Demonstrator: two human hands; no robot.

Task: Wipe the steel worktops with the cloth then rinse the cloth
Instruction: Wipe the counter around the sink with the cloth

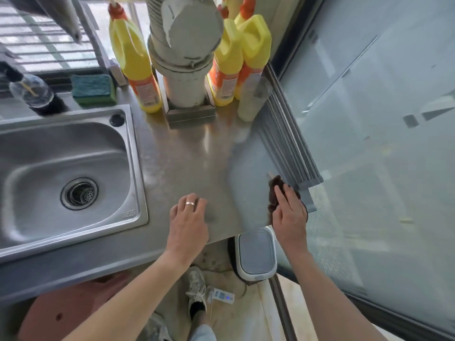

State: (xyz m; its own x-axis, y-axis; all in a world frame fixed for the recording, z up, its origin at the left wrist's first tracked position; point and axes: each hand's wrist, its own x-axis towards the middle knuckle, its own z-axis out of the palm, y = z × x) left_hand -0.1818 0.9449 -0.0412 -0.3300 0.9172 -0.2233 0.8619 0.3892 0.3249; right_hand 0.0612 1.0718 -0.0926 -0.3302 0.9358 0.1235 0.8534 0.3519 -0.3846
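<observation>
Brown cloth (pixel 275 193) sits bunched under the right hand (pixel 291 215), at the near right corner of the steel worktop (pixel 187 156), just beside the grey rolled rack (pixel 290 143) along the right edge. Fingers lie flat and extended over the cloth, pressing it down rather than pinching; part of the cloth shows past the fingertips and along the thumb side.

Left hand (pixel 189 217) rests palm down on the bare steel, fingers spread, holding nothing; ring visible. It sits between the cloth and the sink (pixel 133 153).

Key relation: the unwiped run of worktop lies to the left of and beyond the cloth, toward the yellow bottles (pixel 133 57) and the pipe (pixel 187 70). The right hand has the cloth, so it is the working hand.

Judgement: wiping is under way and rinsing is not yet begun. The sink lies well to the left of the cloth, beyond the left hand.
</observation>
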